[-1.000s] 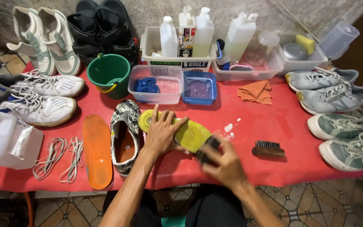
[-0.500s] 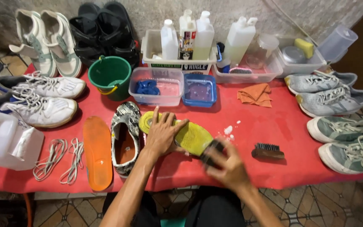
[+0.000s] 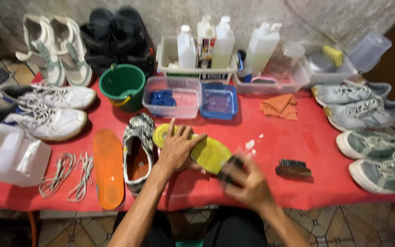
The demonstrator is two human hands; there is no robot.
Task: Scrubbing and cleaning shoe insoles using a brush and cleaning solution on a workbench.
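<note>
Pinning the yellow insole (image 3: 206,153) flat on the red counter (image 3: 316,137) was my left hand (image 3: 177,148), fingers spread across its near half. My right hand (image 3: 248,185) had its grip closed on a dark brush (image 3: 231,168), I think, though that hand was blurred, at the insole's right end. Foam flecks (image 3: 250,144) lay just beside it. I judged the scrubbing to be under way, not finished: the orange insole (image 3: 109,167) lay dry-looking to the left, beside the patterned shoe (image 3: 138,153), and the laces (image 3: 69,174) sat untouched. A second brush (image 3: 293,168) rested idle at right. The white sneakers (image 3: 46,110) and grey ones (image 3: 366,110) waited at the counter's ends.
</note>
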